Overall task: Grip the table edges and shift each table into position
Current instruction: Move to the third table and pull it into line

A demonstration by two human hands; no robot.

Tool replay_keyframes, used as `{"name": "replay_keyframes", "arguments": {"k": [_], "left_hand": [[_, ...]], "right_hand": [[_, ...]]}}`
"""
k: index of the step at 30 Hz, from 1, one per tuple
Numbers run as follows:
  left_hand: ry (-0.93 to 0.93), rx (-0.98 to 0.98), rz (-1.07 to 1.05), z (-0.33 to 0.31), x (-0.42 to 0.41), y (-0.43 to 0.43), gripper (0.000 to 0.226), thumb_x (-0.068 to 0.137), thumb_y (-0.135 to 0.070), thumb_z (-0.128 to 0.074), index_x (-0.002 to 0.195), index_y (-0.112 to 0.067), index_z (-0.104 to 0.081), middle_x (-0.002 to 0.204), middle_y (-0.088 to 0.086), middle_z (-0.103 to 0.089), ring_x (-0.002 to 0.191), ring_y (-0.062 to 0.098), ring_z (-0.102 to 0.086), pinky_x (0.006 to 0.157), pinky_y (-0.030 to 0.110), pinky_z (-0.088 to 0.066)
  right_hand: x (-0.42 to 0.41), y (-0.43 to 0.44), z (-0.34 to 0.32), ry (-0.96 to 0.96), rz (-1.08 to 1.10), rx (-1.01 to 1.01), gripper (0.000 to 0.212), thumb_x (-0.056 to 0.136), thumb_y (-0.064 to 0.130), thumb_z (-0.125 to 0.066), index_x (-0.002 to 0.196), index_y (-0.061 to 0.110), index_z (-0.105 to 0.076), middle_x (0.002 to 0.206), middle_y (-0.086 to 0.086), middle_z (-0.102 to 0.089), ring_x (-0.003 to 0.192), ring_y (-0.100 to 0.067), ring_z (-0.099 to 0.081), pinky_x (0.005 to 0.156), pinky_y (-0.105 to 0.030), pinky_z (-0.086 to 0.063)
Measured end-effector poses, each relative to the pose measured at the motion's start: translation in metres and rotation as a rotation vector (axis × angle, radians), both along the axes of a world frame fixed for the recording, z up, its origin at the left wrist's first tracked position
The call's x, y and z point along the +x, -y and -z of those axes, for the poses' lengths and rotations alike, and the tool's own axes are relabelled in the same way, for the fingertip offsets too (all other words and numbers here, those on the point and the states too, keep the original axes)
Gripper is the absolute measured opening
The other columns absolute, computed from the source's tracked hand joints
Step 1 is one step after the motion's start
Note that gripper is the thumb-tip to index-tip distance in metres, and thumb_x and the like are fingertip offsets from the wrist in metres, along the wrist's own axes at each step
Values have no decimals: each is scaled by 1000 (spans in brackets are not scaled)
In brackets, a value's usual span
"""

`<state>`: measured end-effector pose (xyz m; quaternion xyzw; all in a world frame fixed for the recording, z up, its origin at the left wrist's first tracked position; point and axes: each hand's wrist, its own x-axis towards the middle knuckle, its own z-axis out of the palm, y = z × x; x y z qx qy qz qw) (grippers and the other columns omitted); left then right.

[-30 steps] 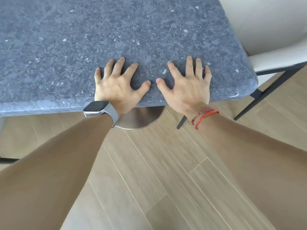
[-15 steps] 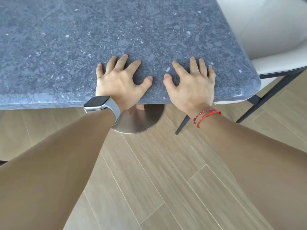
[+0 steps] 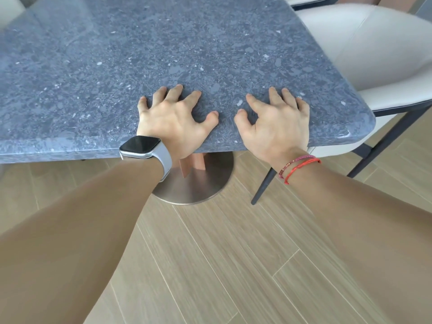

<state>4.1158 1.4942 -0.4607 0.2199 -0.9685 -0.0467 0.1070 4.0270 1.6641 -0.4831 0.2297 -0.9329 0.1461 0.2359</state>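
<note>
Desk (image 3: pixel 163 43) held by fingertip pressure only, at its near edge, chair (image 3: pixel 374 54) just beside its right corner.

The left hand (image 3: pixel 174 120) and right hand (image 3: pixel 278 123) are spread on the stone top with fingers arched and all tips pressed down; nothing is wrapped round the edge, so the 2 hands are judged to rely on friction alone. A slip on the polished surface is likely if the desk is pulled hard. The top is carried on 1 round metal base (image 3: pixel 198 185) (its post is mostly hidden), so downward pressure at the edge could rock it. The wood floor (image 3: pixel 233 253) could be scraped by the dragged base, and the chair could be struck by the corner if the desk is shifted rightward.
</note>
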Motion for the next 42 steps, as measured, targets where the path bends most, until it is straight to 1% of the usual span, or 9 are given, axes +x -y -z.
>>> {"name": "replay_keyframes", "arguments": {"k": [4, 10, 15, 20, 28, 32, 35, 42], "left_hand": [[22, -13, 11, 0, -1, 2, 74, 90, -78, -27, 153, -41, -38, 164, -2, -33, 154, 27, -21, 123, 60, -14], [24, -12, 15, 0, -2, 2, 76, 89, -80, -26, 153, -41, -38, 165, -2, -33, 154, 28, -22, 123, 61, -15], [21, -15, 4, 0, -2, 2, 74, 90, -78, -28, 153, -41, -39, 165, -1, -33, 154, 29, -22, 123, 60, -14], [36, -8, -2, -2, -3, -2, 73, 92, -77, -28, 155, -40, -37, 166, 0, -31, 155, 30, -21, 124, 60, -12], [24, -11, -1, -1, -4, -1, 73, 91, -78, -28, 153, -41, -40, 164, -1, -34, 154, 28, -23, 123, 59, -14], [16, -11, 0, -2, 0, -2, 74, 91, -77, -28, 153, -39, -41, 164, 1, -35, 153, 30, -24, 123, 60, -15], [37, -5, 8, -3, -1, -2, 74, 91, -77, -29, 153, -38, -42, 163, 2, -36, 153, 31, -25, 122, 61, -15], [-6, 2, 7, -3, 0, -3, 72, 91, -76, -32, 150, -38, -46, 160, 1, -40, 152, 30, -27, 122, 60, -16]], "right_hand": [[-1, 0, -2, 23, -15, 36, 63, 87, 58, -32, 130, 30, -69, 141, -23, -58, 137, -43, -45, 114, -57, -27], [0, 0, -6, 62, -16, 75, 62, 87, 58, -33, 132, 31, -67, 144, -22, -56, 140, -42, -42, 116, -58, -26], [-2, 0, -5, 55, -25, 67, 62, 88, 57, -34, 131, 30, -68, 142, -24, -57, 138, -44, -44, 115, -58, -28], [-2, -1, -7, 63, -28, 62, 65, 86, 58, -30, 130, 30, -69, 142, -24, -57, 138, -44, -44, 115, -59, -28], [-2, -2, -7, 77, -20, 53, 64, 86, 59, -31, 131, 32, -67, 144, -22, -56, 140, -42, -43, 117, -57, -26], [0, -1, -6, 62, -20, 44, 61, 87, 58, -35, 130, 31, -69, 142, -22, -57, 138, -42, -45, 116, -56, -28], [0, -1, -6, 51, -20, 48, 62, 86, 58, -34, 129, 31, -69, 140, -22, -59, 135, -43, -47, 114, -55, -31], [-1, 0, -5, 50, -13, 37, 61, 87, 58, -34, 131, 32, -68, 142, -22, -58, 137, -42, -46, 116, -55, -29]]}}
